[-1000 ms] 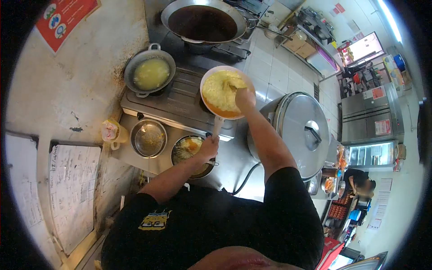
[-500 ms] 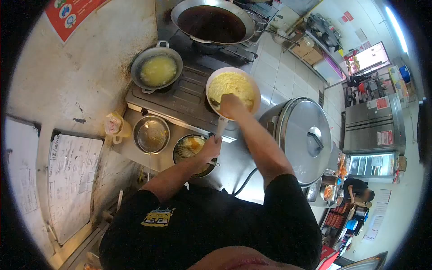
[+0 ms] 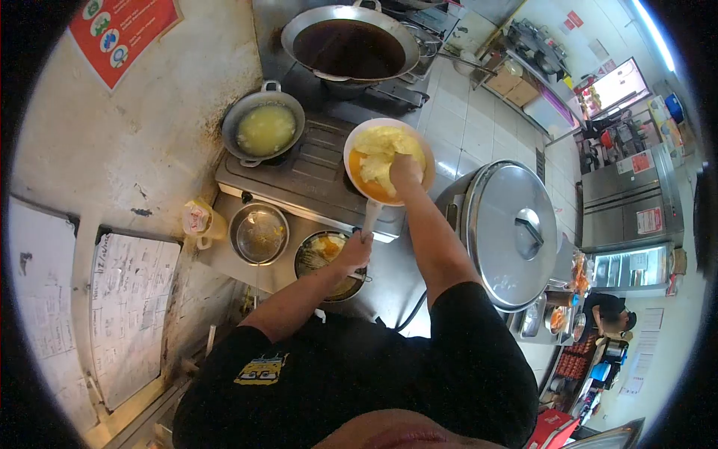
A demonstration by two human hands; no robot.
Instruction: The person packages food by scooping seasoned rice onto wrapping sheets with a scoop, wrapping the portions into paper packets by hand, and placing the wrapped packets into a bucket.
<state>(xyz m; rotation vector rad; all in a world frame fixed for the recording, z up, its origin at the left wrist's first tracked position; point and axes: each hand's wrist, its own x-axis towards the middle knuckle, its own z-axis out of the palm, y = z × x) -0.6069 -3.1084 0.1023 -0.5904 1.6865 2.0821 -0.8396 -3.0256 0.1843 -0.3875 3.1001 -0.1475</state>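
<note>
Wrapped round the pale handle of a frying pan [image 3: 348, 166] is my left hand [image 3: 357, 253]. Soft yellow egg [image 3: 378, 140] lies bunched in the far and middle part of the pan, with an orange area showing at the near left. My right hand [image 3: 406, 173] is closed over the pan's right side; whatever its fingers hold is hidden. Just beneath my left hand stands a dark bowl [image 3: 305, 280] with yellow egg mixture and what looks like a whisk.
On the stove [image 3: 314, 161] sits a grey wok [image 3: 230, 133] with yellowish liquid; a larger wok [image 3: 288, 34] of dark liquid stands behind. A metal strainer [image 3: 259, 233] and yellow jug [image 3: 213, 223] are left. A big lidded pot [image 3: 501, 224] stands right. A person [image 3: 604, 310] works far right.
My right hand has moved slightly right and toward the pan's far side. The egg, earlier spread across the pan, is now bunched up, exposing orange at the near left. My left hand keeps the handle.
</note>
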